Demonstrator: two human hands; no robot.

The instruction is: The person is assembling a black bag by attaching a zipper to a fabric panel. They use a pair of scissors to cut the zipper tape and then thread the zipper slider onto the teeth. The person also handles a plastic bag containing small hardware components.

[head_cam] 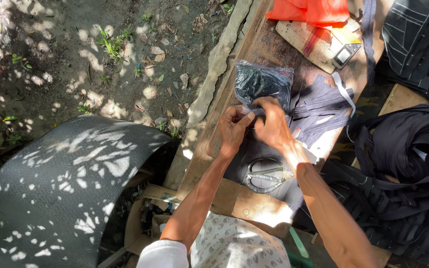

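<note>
Clear plastic bag (263, 82) of dark fabric lies on the wooden bench (269, 47), at twelve o'clock from both hands. Left hand (233, 130) and right hand (273, 124) pinch its near edge, fingers closed. Scissors (266, 174) lie at six o'clock.

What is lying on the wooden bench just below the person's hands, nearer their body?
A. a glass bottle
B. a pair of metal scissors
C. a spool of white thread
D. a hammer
B: a pair of metal scissors lies on dark cloth on the wooden bench, just below the left hand and right hand, which pinch the edge of a clear plastic bag of dark material.
</note>
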